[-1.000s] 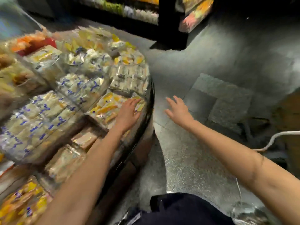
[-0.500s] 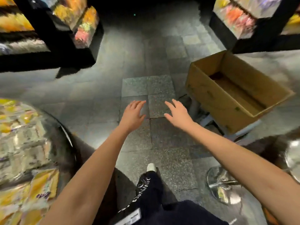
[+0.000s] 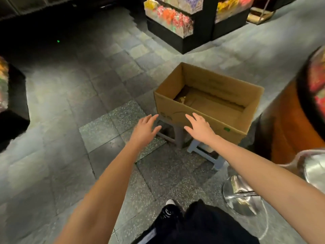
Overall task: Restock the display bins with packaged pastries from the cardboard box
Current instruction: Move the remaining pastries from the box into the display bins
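An open cardboard box [image 3: 228, 118] stands on low plastic stools [image 3: 205, 152] on the tiled floor, right of centre. Deep in its near left corner lies one small golden packet [image 3: 182, 99]; the remaining bottom looks bare. My left hand [image 3: 145, 128] is stretched out, fingers straight, just left of the box's near corner and holds nothing. My right hand [image 3: 198, 127] reaches out in front of the box's near wall, fingers spread, also empty. Whether it touches the cardboard is unclear. The pastry bins are out of view.
A round display stand with an orange-brown side [image 3: 292, 124] is close on the right, a chrome stool base [image 3: 242, 196] beside it. Black shelving with colourful packets [image 3: 175, 20] stands behind the box. Another dark display [image 3: 12, 103] is at the left edge.
My view has swung from the pastry display to the floor and then onto the box. Both empty hands have come away from the bins and now reach toward the box's near side.
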Demonstrator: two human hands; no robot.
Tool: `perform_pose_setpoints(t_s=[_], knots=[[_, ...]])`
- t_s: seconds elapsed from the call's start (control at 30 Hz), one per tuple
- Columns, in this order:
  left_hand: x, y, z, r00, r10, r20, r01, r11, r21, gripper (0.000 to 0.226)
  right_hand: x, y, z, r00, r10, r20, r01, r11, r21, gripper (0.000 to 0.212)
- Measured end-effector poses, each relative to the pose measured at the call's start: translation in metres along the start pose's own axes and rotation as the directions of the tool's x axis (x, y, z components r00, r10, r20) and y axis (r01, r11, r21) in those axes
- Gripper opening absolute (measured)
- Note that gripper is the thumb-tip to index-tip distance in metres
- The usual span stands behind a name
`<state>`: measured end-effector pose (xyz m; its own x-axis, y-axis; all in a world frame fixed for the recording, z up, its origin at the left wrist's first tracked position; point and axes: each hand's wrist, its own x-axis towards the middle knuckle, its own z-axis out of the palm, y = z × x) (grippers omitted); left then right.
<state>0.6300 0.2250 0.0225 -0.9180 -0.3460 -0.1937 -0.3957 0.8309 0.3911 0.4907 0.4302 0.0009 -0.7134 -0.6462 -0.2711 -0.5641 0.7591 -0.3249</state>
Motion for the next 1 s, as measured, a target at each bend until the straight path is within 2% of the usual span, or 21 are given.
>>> perform_pose_setpoints(t_s=[0.43, 0.7, 1.0], knots=[[0.209, 0.023, 0.019, 0.964, 0.2, 0.176, -0.216, 0.973, 0.078, 0.056, 0.125, 0.086, -0.018, 0.956, 0.294, 0.009, -0.292, 0.945, 0.145, 0.06], [0.353, 0.04, 0.033, 0.93, 0.209, 0.303, -0.254, 0.96, 0.117, 0.055, 0.23, 0.147, -0.032, 0.923, 0.372, 0.096, -0.382, 0.912, 0.147, 0.06], [0.457, 0.038, 0.065, 0.882, 0.121, 0.456, -0.175, 0.981, 0.078, 0.056, 0.324, 0.199, -0.023, 0.917, 0.362, 0.165, -0.388, 0.906, 0.171, 0.058]])
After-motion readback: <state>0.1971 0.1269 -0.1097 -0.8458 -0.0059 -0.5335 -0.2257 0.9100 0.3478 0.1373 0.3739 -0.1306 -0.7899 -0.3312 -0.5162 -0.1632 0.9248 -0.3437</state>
